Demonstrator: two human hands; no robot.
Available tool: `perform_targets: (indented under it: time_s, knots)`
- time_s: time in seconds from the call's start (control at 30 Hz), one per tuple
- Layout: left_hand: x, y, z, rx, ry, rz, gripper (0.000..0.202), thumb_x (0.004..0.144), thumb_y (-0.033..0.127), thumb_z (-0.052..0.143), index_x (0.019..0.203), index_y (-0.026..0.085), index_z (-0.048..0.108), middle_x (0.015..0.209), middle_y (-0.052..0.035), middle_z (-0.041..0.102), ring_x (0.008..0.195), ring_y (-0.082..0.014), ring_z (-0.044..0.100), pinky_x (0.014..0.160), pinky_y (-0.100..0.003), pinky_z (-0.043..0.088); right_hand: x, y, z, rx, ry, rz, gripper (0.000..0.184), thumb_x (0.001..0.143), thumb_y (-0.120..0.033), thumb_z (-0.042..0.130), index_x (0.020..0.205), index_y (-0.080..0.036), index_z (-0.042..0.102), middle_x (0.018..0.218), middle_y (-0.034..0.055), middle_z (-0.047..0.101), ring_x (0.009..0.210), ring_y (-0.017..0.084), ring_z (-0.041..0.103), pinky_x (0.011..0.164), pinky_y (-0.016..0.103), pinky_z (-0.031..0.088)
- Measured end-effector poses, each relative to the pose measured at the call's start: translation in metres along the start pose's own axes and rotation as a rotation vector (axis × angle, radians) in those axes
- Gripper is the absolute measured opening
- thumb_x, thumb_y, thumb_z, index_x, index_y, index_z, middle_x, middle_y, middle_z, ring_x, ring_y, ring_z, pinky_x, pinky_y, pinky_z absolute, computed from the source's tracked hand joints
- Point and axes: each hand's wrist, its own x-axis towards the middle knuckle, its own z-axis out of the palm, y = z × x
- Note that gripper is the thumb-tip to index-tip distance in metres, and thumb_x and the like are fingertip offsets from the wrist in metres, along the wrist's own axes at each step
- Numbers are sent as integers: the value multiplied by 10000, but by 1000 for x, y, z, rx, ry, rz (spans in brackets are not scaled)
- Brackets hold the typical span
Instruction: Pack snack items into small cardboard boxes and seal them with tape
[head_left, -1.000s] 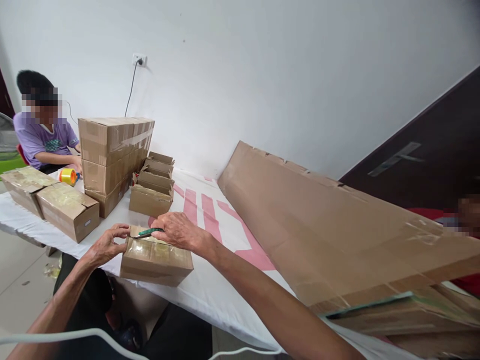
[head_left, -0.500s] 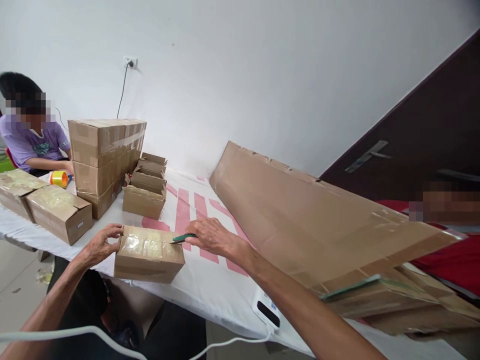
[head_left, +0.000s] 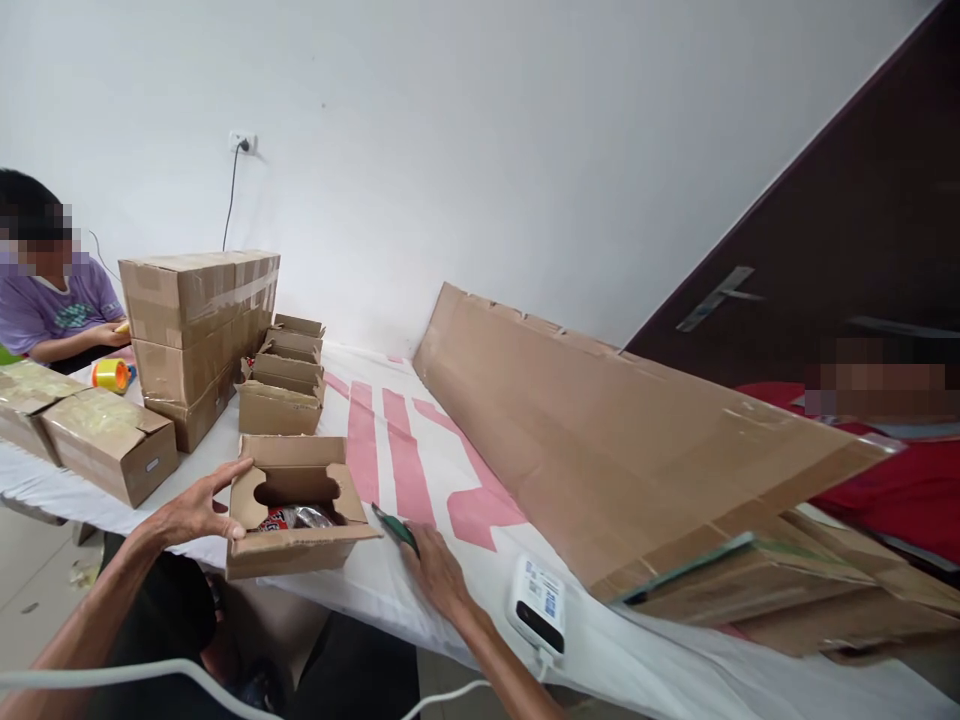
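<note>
A small cardboard box (head_left: 304, 556) stands at the table's front edge with its top flaps spread apart. Inside lie shiny plastic-wrapped packs (head_left: 304, 517) with red and white print; their kind is unclear. My left hand (head_left: 199, 512) grips the box's left end, thumb and fingers on the flap and rim. In my right hand (head_left: 435, 565) is a green utility knife (head_left: 395, 528), its tip pointing toward the box's right side, apart from it. The fingers are closed round the handle on the cloth.
Several open boxes (head_left: 279, 408) stand in a row behind, beside stacked closed boxes (head_left: 154, 375). Two taped boxes (head_left: 112, 440) and a yellow tape roll (head_left: 110, 375) are left. A large cardboard sheet (head_left: 600, 440) leans right, near a white corded device (head_left: 538, 605). Two people sit nearby.
The box was closed and taped with the knife on its top; now its flaps are open and the contents show. My right hand has moved down and away to the right, with the knife.
</note>
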Motion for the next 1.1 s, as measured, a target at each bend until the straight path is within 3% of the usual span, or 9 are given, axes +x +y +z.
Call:
perform_targets:
  time_s: [0.13,0.23,0.33,0.47,0.57,0.67,0.77,0.93,1.1]
  knots:
    - [-1,5,1,42,-34,2,1370,557,608,994,1717,307,329,1784,-143,331,1556,-467,419,1175,-534,503,-2,-4,6,25,40,-14,341,976,-329,491,1202,-227,726,1096,131,733,1046,333,691,946,488,576]
    - [-1,11,1,109,-42,10,1421,534,597,1016,1723,275,307,1757,-154,373,1583,-454,377,1271,-543,389,23,-39,-26,144,146,-74,283,1009,-352,526,1169,-226,723,1080,126,729,1042,316,684,922,466,577]
    - [-1,15,1,162,-46,14,1407,534,579,1025,1712,277,319,1740,-156,387,1577,-449,378,1282,-551,371,49,-98,-65,266,220,-274,226,1038,-290,532,1127,-217,726,1099,125,737,1082,293,673,955,445,559]
    - [-2,19,3,190,-56,51,1366,558,558,1018,1705,298,323,1712,-153,407,1522,-434,449,1221,-538,457,68,-176,-98,288,-28,-576,202,1036,-171,558,984,-219,747,990,68,757,973,213,691,953,356,523]
    - [-4,20,7,228,-58,99,1345,589,527,1004,1714,305,301,1699,-147,413,1515,-422,454,1220,-528,460,78,-209,-102,59,-329,-569,78,980,-210,688,1005,-203,761,1020,68,768,1006,218,711,908,322,512]
    - [-7,21,11,241,-59,111,1336,611,468,989,1726,316,269,1705,-139,398,1525,-416,438,1226,-525,453,90,-224,-92,-205,-573,-513,238,892,-306,810,1075,-159,774,1154,145,779,1094,292,737,887,337,531]
    - [-8,22,15,234,-59,102,1350,603,445,992,1730,298,265,1708,-147,389,1533,-414,426,1235,-514,444,98,-231,-76,-341,-717,-504,266,825,-260,841,1057,-138,796,1138,199,797,1055,331,773,843,347,553]
    - [-9,24,16,242,-32,111,1353,577,486,1010,1719,281,314,1703,-147,418,1532,-432,434,1280,-527,385,105,-233,-56,-355,-778,-523,168,801,-116,775,966,-109,807,1010,216,815,967,343,796,792,359,556]
    - [-8,27,14,221,-28,100,1322,577,532,1008,1700,262,365,1677,-145,455,1525,-432,450,1268,-507,409,105,-225,-60,-286,-798,-605,176,861,-141,712,1024,-142,779,1121,155,805,1017,280,766,809,311,521]
